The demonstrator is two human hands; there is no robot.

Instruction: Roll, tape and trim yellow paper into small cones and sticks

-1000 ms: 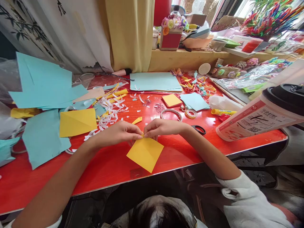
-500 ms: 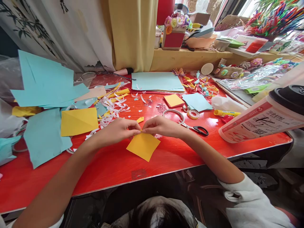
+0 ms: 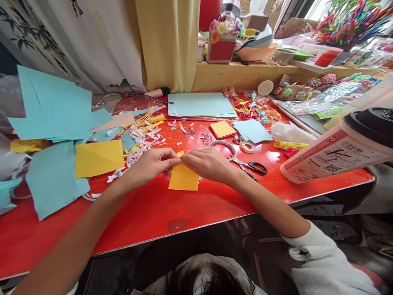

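Between my two hands is a small yellow sheet of paper (image 3: 184,178), its straight lower edge toward me. My left hand (image 3: 153,166) pinches its upper left part between thumb and fingers. Over its top right lies my right hand (image 3: 210,162), fingers bent together on the paper and hiding that corner. A small yellow piece (image 3: 180,154) shows just beyond the fingertips; whether it belongs to the same sheet I cannot tell. Scissors (image 3: 250,166) with black handles lie right of my right hand, beside a roll of clear tape (image 3: 225,149).
Yellow squares (image 3: 223,129) and light blue squares (image 3: 253,130) lie behind my hands on the red table (image 3: 138,221). White paper strips (image 3: 144,141), a yellow sheet (image 3: 99,158) and large blue sheets (image 3: 57,176) spread left. A tilted cup (image 3: 331,147) stands at right, near a yellow glue stick (image 3: 290,145).
The yellow paper has turned from a diamond to a straight-edged position. My right hand has moved over its top, and its fingers now cover more of it. The view has shifted slightly.
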